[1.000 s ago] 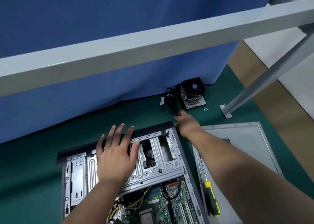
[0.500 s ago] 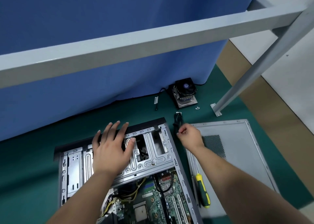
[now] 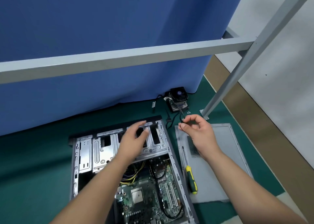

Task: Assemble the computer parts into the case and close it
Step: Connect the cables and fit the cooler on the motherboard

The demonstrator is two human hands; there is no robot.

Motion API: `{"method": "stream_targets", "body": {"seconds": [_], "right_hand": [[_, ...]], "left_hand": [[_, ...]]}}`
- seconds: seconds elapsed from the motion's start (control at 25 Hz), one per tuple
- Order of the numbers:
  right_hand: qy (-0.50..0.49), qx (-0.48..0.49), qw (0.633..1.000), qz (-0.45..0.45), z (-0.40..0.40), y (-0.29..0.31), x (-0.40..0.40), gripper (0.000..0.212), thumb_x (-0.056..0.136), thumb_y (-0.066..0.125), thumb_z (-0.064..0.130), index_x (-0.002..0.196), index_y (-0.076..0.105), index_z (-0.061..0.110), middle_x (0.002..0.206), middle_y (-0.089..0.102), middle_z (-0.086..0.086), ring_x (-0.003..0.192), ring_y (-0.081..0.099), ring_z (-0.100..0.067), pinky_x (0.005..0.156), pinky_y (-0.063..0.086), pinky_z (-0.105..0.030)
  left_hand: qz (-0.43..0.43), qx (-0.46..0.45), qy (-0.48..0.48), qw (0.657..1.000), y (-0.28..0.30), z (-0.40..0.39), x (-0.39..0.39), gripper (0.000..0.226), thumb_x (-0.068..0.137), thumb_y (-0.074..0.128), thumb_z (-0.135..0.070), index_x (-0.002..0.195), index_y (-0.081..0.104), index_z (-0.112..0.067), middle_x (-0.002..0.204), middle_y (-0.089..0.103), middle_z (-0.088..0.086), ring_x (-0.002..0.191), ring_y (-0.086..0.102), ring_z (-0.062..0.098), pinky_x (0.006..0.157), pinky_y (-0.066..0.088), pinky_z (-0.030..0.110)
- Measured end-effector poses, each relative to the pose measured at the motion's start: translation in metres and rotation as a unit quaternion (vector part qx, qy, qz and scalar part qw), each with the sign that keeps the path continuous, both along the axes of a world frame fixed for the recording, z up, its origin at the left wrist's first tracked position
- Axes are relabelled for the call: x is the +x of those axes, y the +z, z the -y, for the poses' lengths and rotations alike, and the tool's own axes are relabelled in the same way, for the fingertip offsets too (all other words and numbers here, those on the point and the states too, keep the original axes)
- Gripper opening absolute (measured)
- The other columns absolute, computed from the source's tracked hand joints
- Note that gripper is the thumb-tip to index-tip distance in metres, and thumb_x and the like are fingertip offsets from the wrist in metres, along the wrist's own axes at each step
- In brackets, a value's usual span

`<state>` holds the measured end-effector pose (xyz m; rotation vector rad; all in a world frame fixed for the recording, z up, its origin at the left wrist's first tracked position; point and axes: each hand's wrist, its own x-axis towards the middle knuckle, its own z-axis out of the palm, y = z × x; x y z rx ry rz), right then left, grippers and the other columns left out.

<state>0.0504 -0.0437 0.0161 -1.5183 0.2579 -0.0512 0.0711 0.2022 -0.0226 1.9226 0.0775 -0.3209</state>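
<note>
Right hand [image 3: 198, 132]: our fingers pinch the cable [image 3: 181, 115], lifting it toward the case [image 3: 171, 155].
Left hand [image 3: 134, 138]: fingers spread above the drive cage [image 3: 100, 150], ready to steady it.

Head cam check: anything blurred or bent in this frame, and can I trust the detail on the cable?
Head view: the left hand is motion-smeared over the case; the right hand is sharper, pinching a thin black cable that is too small for connector detail; wide-angle bowing curves the grey frame bar; lighting even, no glare.
</note>
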Motion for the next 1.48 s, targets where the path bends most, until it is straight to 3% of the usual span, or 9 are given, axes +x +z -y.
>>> {"method": "stream_targets", "body": {"seconds": [0.04, 0.12, 0.32, 0.44, 0.68, 0.88, 1.08, 1.32, 1.48], "right_hand": [[0.016, -0.008, 1.000, 0.023, -0.007, 0.011, -0.005, 0.024, 0.084, 0.077, 0.006, 0.083, 0.069, 0.029, 0.088, 0.073, 0.003, 0.094, 0.072, -0.026, 0.094, 0.057, -0.032], [0.043, -0.059, 0.995, 0.070, -0.024, 0.027, -0.017, 0.026, 0.084, 0.078, 0.001, 0.083, 0.069, 0.026, 0.091, 0.070, 0.007, 0.092, 0.069, -0.019, 0.089, 0.056, -0.028], [0.149, -0.226, 0.955, 0.120, -0.070, 0.035, -0.048, 0.019, 0.082, 0.076, -0.006, 0.086, 0.074, 0.013, 0.099, 0.065, 0.003, 0.099, 0.066, -0.013, 0.086, 0.052, -0.022], [0.191, -0.209, 0.954, 0.096, -0.084, 0.028, -0.062, 0.020, 0.083, 0.079, 0.000, 0.095, 0.077, 0.015, 0.106, 0.068, 0.003, 0.105, 0.067, -0.011, 0.091, 0.056, -0.025], [0.178, -0.122, 0.976, 0.010, -0.094, 0.020, -0.071, 0.038, 0.084, 0.077, -0.003, 0.107, 0.068, 0.025, 0.105, 0.074, 0.012, 0.104, 0.070, -0.011, 0.092, 0.057, -0.029], [0.108, -0.062, 0.991, -0.056, -0.088, 0.019, -0.066, 0.032, 0.085, 0.078, -0.003, 0.105, 0.068, 0.019, 0.105, 0.072, -0.001, 0.091, 0.071, -0.018, 0.089, 0.060, -0.033], [-0.006, 0.161, 0.981, -0.110, -0.087, 0.027, -0.033, 0.027, 0.091, 0.059, -0.018, 0.108, 0.065, 0.001, 0.107, 0.068, -0.016, 0.093, 0.073, -0.023, 0.087, 0.060, -0.028], [-0.058, 0.317, 0.942, -0.089, -0.104, 0.048, 0.054, 0.034, 0.095, 0.042, -0.025, 0.101, 0.062, 0.001, 0.098, 0.062, -0.014, 0.090, 0.062, -0.022, 0.081, 0.058, -0.025], [-0.082, 0.306, 0.940, -0.124, -0.125, 0.040, 0.095, 0.038, 0.093, 0.037, -0.028, 0.097, 0.060, 0.003, 0.097, 0.058, -0.015, 0.090, 0.060, -0.023, 0.095, 0.053, -0.031]], "left_hand": [[-0.028, -0.070, 0.029, 0.997, 0.009, 0.010, -0.010, 0.029, 0.098, 0.060, -0.047, 0.127, 0.064, -0.044, 0.109, 0.069, -0.028, 0.090, 0.064, 0.002, 0.084, 0.053, 0.031], [-0.085, -0.185, 0.060, 0.977, 0.023, 0.024, -0.023, 0.024, 0.099, 0.060, -0.044, 0.116, 0.072, -0.032, 0.107, 0.075, -0.016, 0.101, 0.070, 0.009, 0.083, 0.056, 0.030], [-0.120, -0.405, 0.075, 0.903, 0.050, 0.016, -0.037, 0.049, 0.085, 0.072, -0.052, 0.112, 0.071, -0.011, 0.104, 0.076, 0.008, 0.092, 0.073, 0.017, 0.083, 0.058, 0.031], [-0.127, -0.385, 0.113, 0.907, 0.048, 0.000, -0.046, 0.025, 0.095, 0.070, -0.024, 0.114, 0.067, -0.007, 0.094, 0.076, 0.009, 0.075, 0.071, 0.014, 0.087, 0.056, 0.037], [-0.155, -0.404, 0.131, 0.892, 0.047, -0.024, -0.059, 0.017, 0.103, 0.054, -0.007, 0.117, 0.063, -0.007, 0.113, 0.075, 0.016, 0.092, 0.075, 0.024, 0.074, 0.060, 0.031], [-0.180, -0.363, 0.090, 0.910, 0.047, -0.042, -0.062, 0.023, 0.108, 0.047, -0.019, 0.123, 0.063, -0.014, 0.113, 0.075, 0.012, 0.095, 0.075, 0.032, 0.073, 0.062, 0.037], [-0.134, -0.238, 0.048, 0.961, 0.041, -0.060, -0.066, 0.031, 0.109, 0.041, -0.036, 0.118, 0.066, -0.019, 0.060, 0.049, 0.003, 0.047, 0.033, 0.016, 0.046, 0.031, 0.024], [-0.031, -0.166, 0.094, 0.981, 0.035, -0.069, -0.076, 0.041, 0.094, 0.042, -0.066, 0.094, 0.063, -0.031, 0.059, 0.036, -0.004, 0.053, 0.026, 0.015, 0.052, 0.022, 0.032], [-0.021, -0.112, 0.115, 0.987, 0.029, -0.065, -0.077, 0.034, 0.103, 0.031, -0.056, 0.097, 0.060, -0.039, 0.062, 0.040, -0.004, 0.051, 0.033, 0.010, 0.051, 0.032, 0.024]]}}
